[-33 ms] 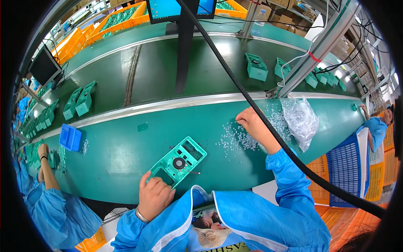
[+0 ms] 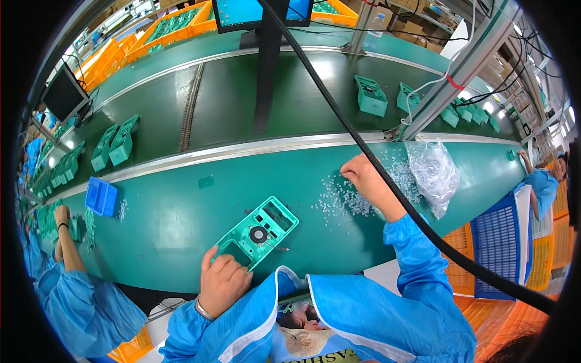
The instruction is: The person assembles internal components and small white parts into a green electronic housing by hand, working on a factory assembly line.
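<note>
My left hand [image 2: 224, 282] is closed round the near end of a green plastic housing [image 2: 279, 226], which lies at a slant on the green bench. A round black speaker [image 2: 258, 235] with a short thin wire sits inside the housing. To the right, my right hand [image 2: 367, 179] is over a spread of small clear plastic pieces [image 2: 345, 199], its fingertips pinched together. Whatever may be between those fingertips is too small to make out. Beside that hand stands a clear plastic bag [image 2: 433, 175] filled with more such pieces.
A black cable [image 2: 339, 115] crosses in front of me, passing over my right forearm. Behind the metal rail, green housings [image 2: 370, 97] stand on the dark conveyor [image 2: 230, 103]. At left are a blue bin [image 2: 101, 197] and a co-worker's arm [image 2: 71, 254]. Blue and orange crates [image 2: 493, 248] stand right.
</note>
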Tool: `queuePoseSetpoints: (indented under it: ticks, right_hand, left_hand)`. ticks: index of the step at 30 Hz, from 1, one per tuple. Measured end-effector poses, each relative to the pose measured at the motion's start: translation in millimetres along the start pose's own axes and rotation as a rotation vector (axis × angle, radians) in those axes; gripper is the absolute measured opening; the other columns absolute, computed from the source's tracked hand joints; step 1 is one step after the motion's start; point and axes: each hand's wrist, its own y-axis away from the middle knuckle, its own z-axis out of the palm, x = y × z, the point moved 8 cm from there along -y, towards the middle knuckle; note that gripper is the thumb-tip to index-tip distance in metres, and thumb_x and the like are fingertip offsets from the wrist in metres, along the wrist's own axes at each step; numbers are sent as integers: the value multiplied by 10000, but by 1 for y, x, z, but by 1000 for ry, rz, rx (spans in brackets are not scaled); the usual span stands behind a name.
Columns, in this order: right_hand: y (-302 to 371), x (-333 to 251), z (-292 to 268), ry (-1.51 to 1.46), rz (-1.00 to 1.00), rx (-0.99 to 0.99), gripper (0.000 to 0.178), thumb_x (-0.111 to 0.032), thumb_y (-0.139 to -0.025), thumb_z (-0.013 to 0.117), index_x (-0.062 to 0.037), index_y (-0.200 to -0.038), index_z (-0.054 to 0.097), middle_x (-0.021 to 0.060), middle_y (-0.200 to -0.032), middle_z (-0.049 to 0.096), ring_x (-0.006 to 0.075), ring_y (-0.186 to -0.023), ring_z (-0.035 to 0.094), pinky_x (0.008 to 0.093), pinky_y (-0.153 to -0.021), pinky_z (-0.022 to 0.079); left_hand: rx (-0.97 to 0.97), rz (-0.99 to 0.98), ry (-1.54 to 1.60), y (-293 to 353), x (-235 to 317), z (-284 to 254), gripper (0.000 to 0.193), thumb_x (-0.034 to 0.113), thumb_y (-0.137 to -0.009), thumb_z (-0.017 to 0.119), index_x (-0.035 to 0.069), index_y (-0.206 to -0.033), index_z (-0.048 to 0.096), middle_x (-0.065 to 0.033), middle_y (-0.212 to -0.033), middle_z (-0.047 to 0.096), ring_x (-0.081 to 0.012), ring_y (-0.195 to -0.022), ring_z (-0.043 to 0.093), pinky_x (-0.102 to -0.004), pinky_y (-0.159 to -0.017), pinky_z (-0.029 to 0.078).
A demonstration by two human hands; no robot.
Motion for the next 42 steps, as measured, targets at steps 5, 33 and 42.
queuePoseSetpoints:
  ticks: [5,33,42]
  right_hand:
    - [2,-11,-7,130,-105,51,34,-98,-795,752,-84,-826,753,61,-840,702,303,-877,628,457,-787,459]
    - [15,-169,73,-361,56,-74,67,-112,-793,791,-129,-751,742,-25,-636,562,195,-723,550,369,-811,401]
    - [18,-209,57,41,-217,50,37,-108,-772,770,-113,-784,736,34,-764,638,255,-870,600,470,-871,424]
  left_hand:
    - [-14,34,-14,-1,2,0,169,189,-757,783,130,-809,634,-16,-810,579,-211,-940,616,-534,-1094,410]
    - [-41,114,65,16,17,7,97,186,-827,697,97,-865,704,-22,-831,542,-210,-947,572,-491,-1110,405]
    - [-85,118,98,17,15,9,146,184,-805,644,114,-909,718,-17,-860,553,-202,-981,575,-485,-1120,385]
